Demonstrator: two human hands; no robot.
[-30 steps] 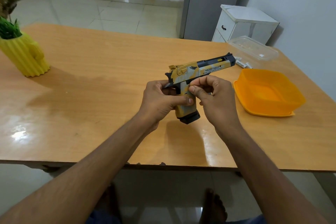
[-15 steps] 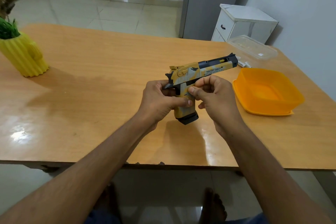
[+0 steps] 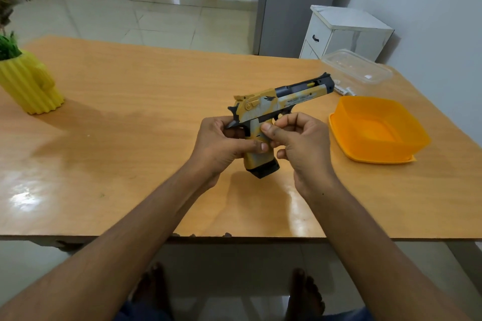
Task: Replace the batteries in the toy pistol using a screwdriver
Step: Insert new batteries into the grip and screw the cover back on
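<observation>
A yellow, grey and dark blue toy pistol (image 3: 281, 98) is held above the wooden table (image 3: 146, 101), barrel pointing up and to the right, black magazine base at the bottom. My left hand (image 3: 221, 146) grips the handle from the left, thumb across its side. My right hand (image 3: 300, 143) is at the handle's right side, thumb and fingers pinching at the grip near the trigger guard. Small batteries (image 3: 344, 90) lie on the table beyond the muzzle. No screwdriver shows.
An orange square tub (image 3: 375, 130) sits to the right of my hands. A clear plastic lid (image 3: 357, 66) lies at the far right corner. A yellow ribbed plant pot (image 3: 28, 83) stands at the left. A white cabinet (image 3: 344, 31) is behind the table.
The pistol has tilted slightly, its muzzle a little higher. My right hand's fingers have shifted on the grip. The left hand keeps its hold.
</observation>
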